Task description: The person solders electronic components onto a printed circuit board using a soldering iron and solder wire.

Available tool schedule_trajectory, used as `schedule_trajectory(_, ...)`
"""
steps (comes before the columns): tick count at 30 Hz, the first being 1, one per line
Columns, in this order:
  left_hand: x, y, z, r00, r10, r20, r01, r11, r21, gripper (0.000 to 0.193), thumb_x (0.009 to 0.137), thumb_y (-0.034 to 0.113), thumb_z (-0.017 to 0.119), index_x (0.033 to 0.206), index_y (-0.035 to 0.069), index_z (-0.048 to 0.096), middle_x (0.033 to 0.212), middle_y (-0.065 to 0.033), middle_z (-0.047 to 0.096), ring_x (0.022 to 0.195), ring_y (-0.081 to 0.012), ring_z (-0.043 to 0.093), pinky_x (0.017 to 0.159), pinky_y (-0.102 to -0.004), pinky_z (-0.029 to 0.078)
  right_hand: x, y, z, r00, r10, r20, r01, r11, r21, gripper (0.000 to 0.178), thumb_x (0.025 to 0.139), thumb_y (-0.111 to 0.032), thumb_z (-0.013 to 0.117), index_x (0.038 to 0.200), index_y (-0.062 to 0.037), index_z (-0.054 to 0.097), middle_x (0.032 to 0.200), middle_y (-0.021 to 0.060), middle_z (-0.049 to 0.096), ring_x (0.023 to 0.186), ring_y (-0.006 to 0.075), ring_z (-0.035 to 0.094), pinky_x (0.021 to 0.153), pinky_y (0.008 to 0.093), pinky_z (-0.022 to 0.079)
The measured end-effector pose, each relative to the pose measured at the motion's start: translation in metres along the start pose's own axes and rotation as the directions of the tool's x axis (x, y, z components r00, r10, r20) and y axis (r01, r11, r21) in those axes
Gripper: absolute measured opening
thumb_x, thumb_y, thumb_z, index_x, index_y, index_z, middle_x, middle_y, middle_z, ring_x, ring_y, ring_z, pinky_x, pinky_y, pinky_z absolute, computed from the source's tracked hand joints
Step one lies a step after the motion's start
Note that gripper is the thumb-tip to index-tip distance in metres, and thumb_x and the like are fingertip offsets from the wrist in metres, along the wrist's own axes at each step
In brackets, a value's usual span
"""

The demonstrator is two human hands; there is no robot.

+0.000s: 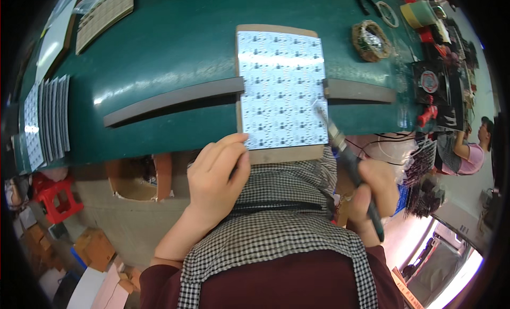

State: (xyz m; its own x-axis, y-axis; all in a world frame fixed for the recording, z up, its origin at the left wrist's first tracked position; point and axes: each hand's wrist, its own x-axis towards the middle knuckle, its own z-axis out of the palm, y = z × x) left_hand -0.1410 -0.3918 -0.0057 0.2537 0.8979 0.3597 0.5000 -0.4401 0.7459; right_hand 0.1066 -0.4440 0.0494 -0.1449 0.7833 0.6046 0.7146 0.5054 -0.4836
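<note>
A white circuit board panel (280, 90) with rows of small dark marks lies on a brown backing board (289, 155) at the table's near edge. My left hand (219, 173) is closed at its lower left corner, fingertips on the panel's edge and the thumb bent beneath. My right hand (376, 189) is wrapped round a dark-handled tool (348, 161) with a metal front end. The tool slants up and left, its pale tip over the panel's right side. Motion blurs the tip, so I cannot tell whether it touches.
Dark flat bars (178, 100) extend left and right of the panel on the green table (175, 48). A row of upright panels (53, 120) stands at the left. To the right are a round woven holder (371, 40), a tape roll (388, 14) and red-and-black items. A co-worker (467, 149) sits far right.
</note>
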Motion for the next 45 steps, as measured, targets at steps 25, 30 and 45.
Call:
schedule_trajectory(25, -0.003, 0.008, 0.012, 0.996, -0.023, -0.087, 0.032, 0.994, 0.105, 0.013, 0.075, -0.007, 0.067, 0.087, -0.002, 0.063, 0.095, -0.0128, 0.068, 0.082, -0.0251, 0.067, 0.071, -0.0313, 0.054, -0.001, -0.031, 0.037, 0.991, 0.013, 0.131, -0.032, 0.99, 0.139, 0.022, 0.07, -0.003, 0.067, 0.091, 0.0022, 0.071, 0.068, 0.0072, 0.064, 0.055, 0.0185, 0.063, 0.048, 0.0274, 0.05)
schedule_trajectory(30, -0.003, 0.009, 0.014, 0.996, -0.028, -0.088, 0.039, 0.992, 0.122, 0.013, 0.075, -0.008, 0.067, 0.087, -0.002, 0.063, 0.094, -0.0127, 0.068, 0.081, -0.025, 0.067, 0.07, -0.0312, 0.054, 0.004, -0.034, 0.034, 0.987, 0.027, 0.158, -0.047, 0.991, 0.127, 0.021, 0.07, -0.003, 0.068, 0.09, 0.0004, 0.071, 0.069, 0.0066, 0.064, 0.056, 0.0179, 0.063, 0.048, 0.0268, 0.05)
schedule_trajectory(45, -0.002, 0.008, 0.001, 0.998, -0.065, -0.006, 0.065, 0.995, 0.074, 0.012, 0.077, -0.004, 0.07, 0.088, 0.0, 0.066, 0.1, -0.0084, 0.069, 0.075, -0.0173, 0.063, 0.062, -0.0266, 0.049, 0.001, -0.038, 0.026, 0.984, 0.033, 0.174, -0.057, 0.989, 0.136, 0.023, 0.068, -0.002, 0.068, 0.09, 0.0017, 0.071, 0.069, 0.0071, 0.064, 0.055, 0.0186, 0.063, 0.048, 0.027, 0.052)
